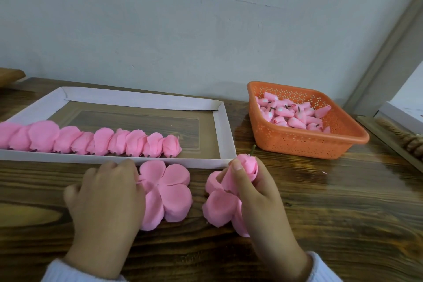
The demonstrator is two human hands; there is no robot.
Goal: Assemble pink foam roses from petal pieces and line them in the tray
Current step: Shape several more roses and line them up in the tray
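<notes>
- The rose (pixel 246 166) I am building sits in my right hand (pixel 258 192), fingers closed round its wrapped petals, with a short dark stem end poking out past the fingertips toward the basket.
- I judge this as mid-assembly: the bud already has a layer on it and wants another before it goes in line.
- Under and just left of that hand lies a petal stack (pixel 220 204), partly hidden by my wrist.
- My left hand (pixel 107 192) lies flat, fingers together, on the left edge of a second petal stack (pixel 167 192); I cannot tell whether it is pinching a sheet or only pressing down.
- Next move, as I read it: peel one sheet free without dragging the pile, and push the stem through its centre.
- Just beyond both hands is the tray (pixel 225 121), with a row of finished roses (pixel 91 141) along its near side, ending ahead of my left fingertips; the free space is to the right of it.
- Beyond my right hand stands the basket (pixel 343 142) of buds (pixel 295 114).
</notes>
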